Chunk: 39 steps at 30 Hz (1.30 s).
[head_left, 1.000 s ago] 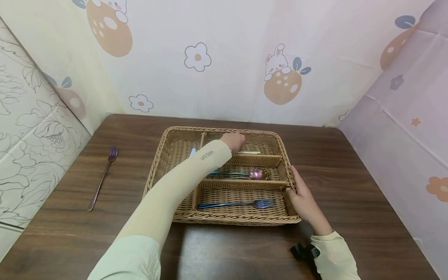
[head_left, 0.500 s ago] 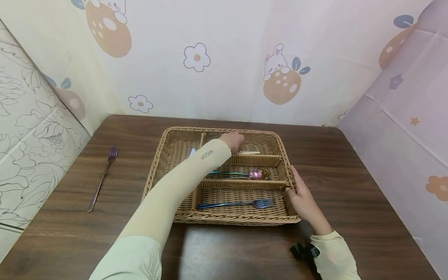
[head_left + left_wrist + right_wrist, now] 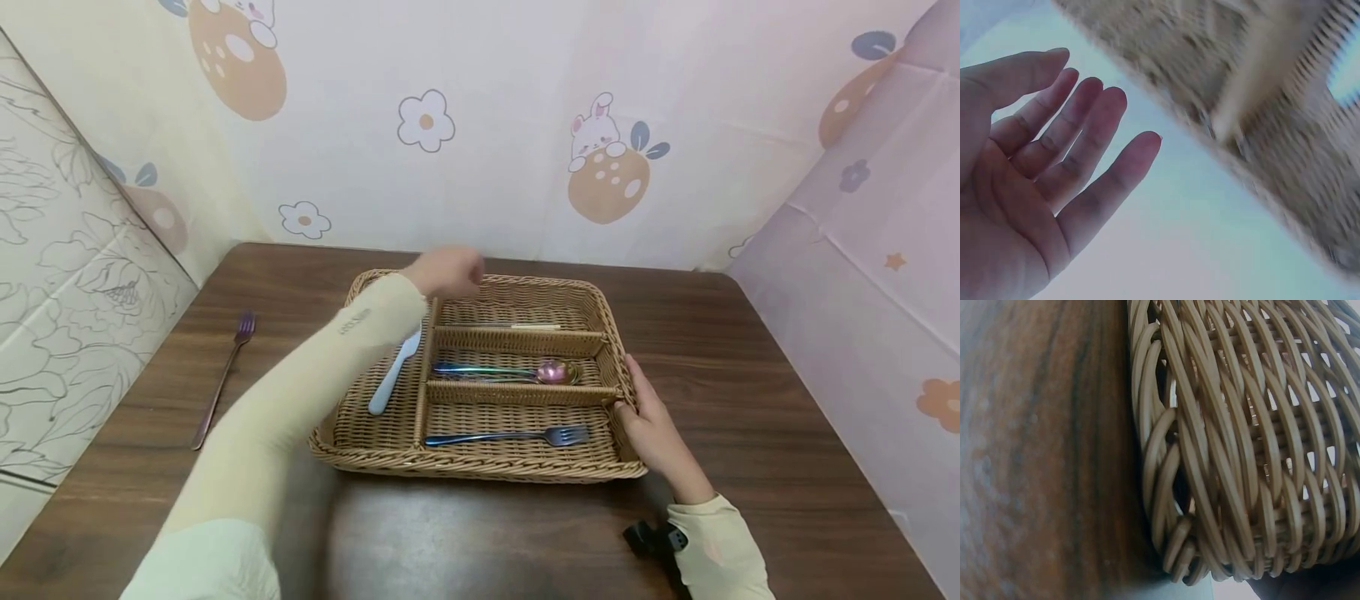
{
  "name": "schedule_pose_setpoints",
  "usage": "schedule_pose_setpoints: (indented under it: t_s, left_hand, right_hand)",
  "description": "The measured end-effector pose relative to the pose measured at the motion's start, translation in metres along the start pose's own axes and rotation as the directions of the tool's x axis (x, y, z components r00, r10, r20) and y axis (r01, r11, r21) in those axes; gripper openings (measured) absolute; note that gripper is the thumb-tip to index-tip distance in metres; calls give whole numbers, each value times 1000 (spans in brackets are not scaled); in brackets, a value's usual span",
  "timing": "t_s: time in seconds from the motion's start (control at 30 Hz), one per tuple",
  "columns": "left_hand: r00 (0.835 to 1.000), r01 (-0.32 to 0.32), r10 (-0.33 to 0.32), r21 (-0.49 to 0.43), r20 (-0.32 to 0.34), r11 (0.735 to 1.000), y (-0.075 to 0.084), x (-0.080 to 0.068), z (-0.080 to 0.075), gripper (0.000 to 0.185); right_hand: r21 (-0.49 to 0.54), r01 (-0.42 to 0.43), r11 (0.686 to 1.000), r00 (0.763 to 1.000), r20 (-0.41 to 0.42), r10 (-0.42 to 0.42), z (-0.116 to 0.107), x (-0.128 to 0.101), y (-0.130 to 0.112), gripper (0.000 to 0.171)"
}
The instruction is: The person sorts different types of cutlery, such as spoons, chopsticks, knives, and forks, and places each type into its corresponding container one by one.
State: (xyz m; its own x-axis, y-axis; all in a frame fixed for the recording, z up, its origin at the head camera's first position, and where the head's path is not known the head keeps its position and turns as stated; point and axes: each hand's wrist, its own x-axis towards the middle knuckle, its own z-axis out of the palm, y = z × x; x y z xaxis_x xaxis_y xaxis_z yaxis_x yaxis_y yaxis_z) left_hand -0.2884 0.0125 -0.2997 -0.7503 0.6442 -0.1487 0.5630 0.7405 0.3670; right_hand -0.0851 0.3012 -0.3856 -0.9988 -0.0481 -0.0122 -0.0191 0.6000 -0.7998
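My left hand [image 3: 446, 271] is over the far rim of the wicker basket [image 3: 480, 471], near its left divider. In the left wrist view the hand's fingers [image 3: 1113, 172] are spread and hold nothing. At the basket's right end, my right hand [image 3: 654, 433] grips the rim, thumb on the inner side. A light blue knife [image 3: 392, 382] lies in the left compartment. Thin sticks with cream ends [image 3: 535, 327] are in the back one. Shiny, rainbow-tinted spoons [image 3: 557, 372] share the middle slot, and a blue fork [image 3: 564, 436] is in the front one.
A purple fork [image 3: 225, 379] lies on the brown wooden table [image 3: 480, 533], left of the basket. A small black device [image 3: 654, 539] is at my right wrist. Patterned curtains [image 3: 495, 167] stand behind the table and at both sides.
My left hand has lifted out of the back compartment and moved left and away, uncovering the blue knife and more of the spoons. My right hand stays on the rim.
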Motion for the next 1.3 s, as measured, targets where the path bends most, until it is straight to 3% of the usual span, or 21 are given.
schedule_pose_setpoints:
  t_s: [0.27,0.5,0.57,0.67,0.8,1.0,1.3]
  left_hand:
    - [991,102,-104,-34,-84,994,-62,-62,-28,16]
    - [973,209,-202,55,-112,976,-114,-114,-20,21]
    - [961,260,-251,66,-115,964,-125,-129,-15,13]
    - [939,332,-322,75,-118,940,-143,-152,-7,19]
    - [905,426,-422,89,-55,900,-165,-175,3,18]
    - [855,512,-516,75,46,856,-187,-193,17,33]
    - [852,519,-517,2,89,855,-203,-197,31,24]
  right_hand:
    - [-4,14,1000,1000,-2,-14,-6,2,2,72]
    - [-8,0,1000,1000,0,0,-12,-2,6,72]
    - [-14,-8,1000,1000,0,8,-13,-2,7,72]
    - [-12,-14,1000,1000,-2,14,-15,-3,9,72]
    - [-2,-8,1000,1000,-5,8,-19,-5,10,71]
    - [1,6,1000,1000,-13,-6,-23,-5,13,71]
    - [-3,-10,1000,1000,-8,10,-25,-5,14,71]
